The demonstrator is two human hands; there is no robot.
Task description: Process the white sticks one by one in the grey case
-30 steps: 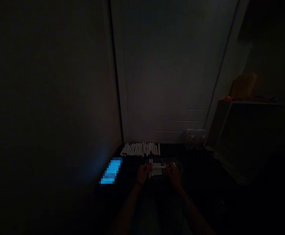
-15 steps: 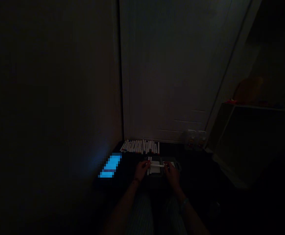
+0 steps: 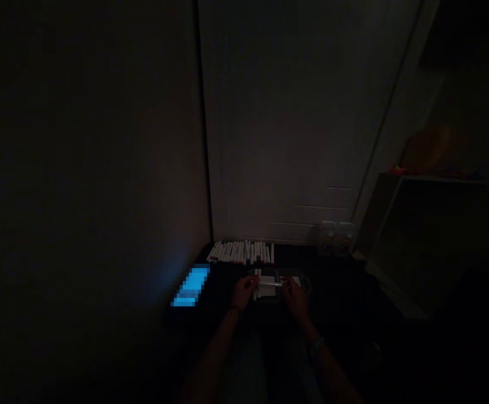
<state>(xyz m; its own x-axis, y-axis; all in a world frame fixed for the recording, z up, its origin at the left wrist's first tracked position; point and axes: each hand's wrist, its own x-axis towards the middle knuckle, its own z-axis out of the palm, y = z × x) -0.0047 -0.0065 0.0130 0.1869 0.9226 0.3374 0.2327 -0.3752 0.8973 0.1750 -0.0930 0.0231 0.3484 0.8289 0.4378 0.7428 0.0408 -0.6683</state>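
Observation:
In dim light, a white marker (image 3: 271, 284) lies level between my two hands. My left hand (image 3: 243, 290) pinches its left end, and my right hand (image 3: 294, 295) grips the right end. Beneath it sits an open case (image 3: 278, 271) with a dark rim and pale surfaces inside. Two white markers (image 3: 257, 274) stand side by side at the case's left part, close to my left fingers. Behind the case lies a row of several white markers (image 3: 240, 252) with coloured ends, up against the wall.
A glowing blue, pixelated screen (image 3: 191, 286) lies left of my hands. Two clear containers (image 3: 336, 238) stand at the back right of the dark table (image 3: 341, 292). Farther right is a shelf unit (image 3: 390, 207) with an orange object (image 3: 427, 146) on top. A wall (image 3: 143, 168) rises on the left.
The view has shifted slightly. Both hands keep the marker in nearly the same place above the case.

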